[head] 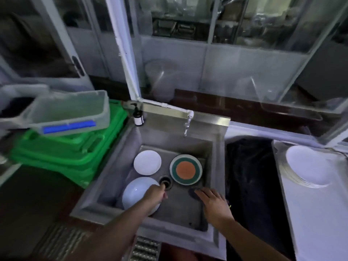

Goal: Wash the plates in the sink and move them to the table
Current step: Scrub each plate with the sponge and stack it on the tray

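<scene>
Three plates lie in the steel sink. A small white plate is at the back left, and a plate with green ring and orange centre at the back right. A pale blue plate leans at the front left. My left hand rests on the blue plate's right edge, fingers curled on the rim, close to the drain. My right hand lies flat over a dark sponge on the sink floor, fingers spread. A white plate sits on the table to the right.
A tap hangs over the sink's back, with a soap pump bottle at the back left corner. Green crates topped by a clear plastic bin stand left. A dark gap separates sink and table.
</scene>
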Tool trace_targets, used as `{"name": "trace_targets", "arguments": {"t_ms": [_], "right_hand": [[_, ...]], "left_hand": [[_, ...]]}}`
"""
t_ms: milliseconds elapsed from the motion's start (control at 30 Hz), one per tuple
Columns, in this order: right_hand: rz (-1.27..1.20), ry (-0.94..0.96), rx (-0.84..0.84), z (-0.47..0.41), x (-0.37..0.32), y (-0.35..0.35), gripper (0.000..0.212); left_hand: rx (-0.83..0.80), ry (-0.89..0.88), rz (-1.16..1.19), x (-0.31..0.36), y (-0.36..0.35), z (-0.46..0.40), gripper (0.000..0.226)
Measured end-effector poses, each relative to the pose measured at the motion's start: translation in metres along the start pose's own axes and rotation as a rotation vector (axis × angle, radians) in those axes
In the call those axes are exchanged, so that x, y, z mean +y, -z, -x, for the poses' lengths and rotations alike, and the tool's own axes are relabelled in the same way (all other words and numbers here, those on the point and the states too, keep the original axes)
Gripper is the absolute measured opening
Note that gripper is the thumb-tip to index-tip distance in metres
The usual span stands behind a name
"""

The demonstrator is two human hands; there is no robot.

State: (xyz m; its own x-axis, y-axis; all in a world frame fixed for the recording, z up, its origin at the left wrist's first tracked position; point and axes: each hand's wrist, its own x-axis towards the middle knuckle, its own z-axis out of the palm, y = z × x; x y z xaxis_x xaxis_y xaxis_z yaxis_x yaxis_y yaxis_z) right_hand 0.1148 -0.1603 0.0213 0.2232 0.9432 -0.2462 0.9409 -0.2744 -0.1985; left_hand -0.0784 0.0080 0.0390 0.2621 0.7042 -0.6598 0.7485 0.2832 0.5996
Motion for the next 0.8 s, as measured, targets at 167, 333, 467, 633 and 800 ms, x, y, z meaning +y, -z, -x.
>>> {"name": "trace_targets", "arguments": {"t_ms": [167, 333, 467, 633, 800], "right_hand": [[0.014, 0.081, -0.074, -0.034, -0.051, -0.005, 0.068], [-0.005, 0.115, -0.131, -0.059, -0.065, -0.018, 0.064], [-0.078, 0.109, -0.140, -0.087, -0.059, -0.028, 0.061], [-0.132, 0.067, -0.149, -0.122, -0.059, -0.038, 0.062], [-0.133, 0.017, -0.181, -0.158, -0.060, -0.057, 0.067]], "left_hand": [[0.050, 0.056, -0.042, -0.044, 0.046, -0.017, 0.044], [-0.012, -0.020, -0.388, -0.067, 0.068, -0.035, 0.037], [0.011, 0.178, -0.294, -0.063, 0.073, -0.052, 0.036], [-0.030, 0.121, -0.430, -0.071, 0.094, -0.080, 0.030], [0.030, 0.087, -0.497, -0.077, 0.105, -0.138, 0.029]]}}
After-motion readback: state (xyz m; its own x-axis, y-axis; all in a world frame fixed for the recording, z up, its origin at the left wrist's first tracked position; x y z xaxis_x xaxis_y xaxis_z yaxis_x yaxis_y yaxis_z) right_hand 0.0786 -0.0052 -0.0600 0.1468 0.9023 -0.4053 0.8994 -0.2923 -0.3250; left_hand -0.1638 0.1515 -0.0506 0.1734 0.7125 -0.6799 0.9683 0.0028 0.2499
